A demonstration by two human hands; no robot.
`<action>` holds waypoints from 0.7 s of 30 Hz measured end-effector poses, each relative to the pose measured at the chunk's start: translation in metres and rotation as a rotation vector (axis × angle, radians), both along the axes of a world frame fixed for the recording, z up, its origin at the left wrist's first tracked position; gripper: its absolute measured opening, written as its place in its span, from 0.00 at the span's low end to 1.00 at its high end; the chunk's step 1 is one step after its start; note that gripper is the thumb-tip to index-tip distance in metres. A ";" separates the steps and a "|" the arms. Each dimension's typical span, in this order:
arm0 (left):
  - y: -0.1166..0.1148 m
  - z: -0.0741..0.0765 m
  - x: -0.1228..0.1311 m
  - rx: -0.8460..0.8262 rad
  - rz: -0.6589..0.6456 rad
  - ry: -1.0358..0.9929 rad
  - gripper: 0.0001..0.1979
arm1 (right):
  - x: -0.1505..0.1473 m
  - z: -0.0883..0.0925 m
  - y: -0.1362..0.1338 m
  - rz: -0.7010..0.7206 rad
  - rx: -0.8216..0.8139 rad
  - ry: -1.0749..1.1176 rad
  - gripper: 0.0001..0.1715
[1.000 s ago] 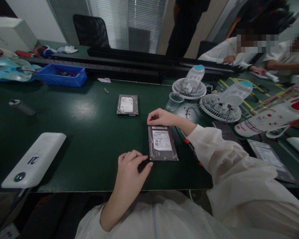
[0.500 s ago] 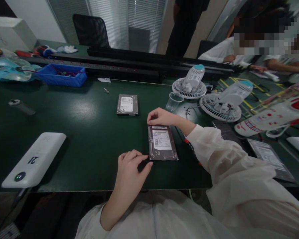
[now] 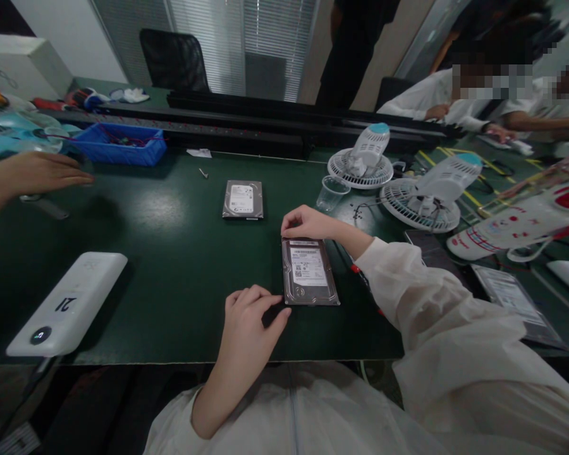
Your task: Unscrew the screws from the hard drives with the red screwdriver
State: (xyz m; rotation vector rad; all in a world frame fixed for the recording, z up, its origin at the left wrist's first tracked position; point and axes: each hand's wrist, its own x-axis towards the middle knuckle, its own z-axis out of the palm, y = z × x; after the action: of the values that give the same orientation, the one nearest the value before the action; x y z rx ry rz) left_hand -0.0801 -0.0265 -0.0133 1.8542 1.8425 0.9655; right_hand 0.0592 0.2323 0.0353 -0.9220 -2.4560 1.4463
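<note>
A hard drive [image 3: 310,272] lies label up on the green table mat [image 3: 171,253] in front of me. My left hand [image 3: 251,319] rests at its near left corner, fingers curled, fingertips touching the drive's edge. At the far left corner my right hand [image 3: 306,222] pinches the drive's edge with bent fingers. A second hard drive [image 3: 243,199] lies farther back, untouched.
Another person's hand [image 3: 38,172] reaches in from the left, near a small dark cylinder [image 3: 45,205]. A white device marked 21 [image 3: 66,303] lies at the near left. A blue bin [image 3: 118,144], a clear cup [image 3: 330,193] and two small fans [image 3: 360,161] [image 3: 427,196] stand behind. Co-workers sit at the far right.
Another person's hand has come into view from the left edge over the table. My two hands and the drive have not moved.
</note>
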 end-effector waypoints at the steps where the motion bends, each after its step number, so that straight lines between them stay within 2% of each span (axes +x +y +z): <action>1: 0.000 0.000 0.000 0.002 0.001 0.000 0.06 | 0.000 0.000 0.000 -0.002 0.001 -0.001 0.08; 14: 0.000 -0.002 0.000 -0.001 0.011 -0.009 0.06 | 0.002 0.005 -0.002 -0.026 0.074 -0.013 0.09; 18: 0.000 -0.003 0.001 -0.005 0.017 -0.012 0.06 | 0.014 0.019 -0.006 -0.129 0.213 -0.018 0.09; 21: 0.000 -0.003 0.001 -0.008 0.020 -0.014 0.05 | 0.040 0.038 -0.025 -0.247 0.388 -0.060 0.09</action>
State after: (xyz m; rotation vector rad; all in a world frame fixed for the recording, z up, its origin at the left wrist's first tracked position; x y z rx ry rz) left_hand -0.0789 -0.0267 -0.0166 1.8231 1.8568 0.9745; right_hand 0.0997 0.2074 0.0733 -1.1366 -2.4309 0.8358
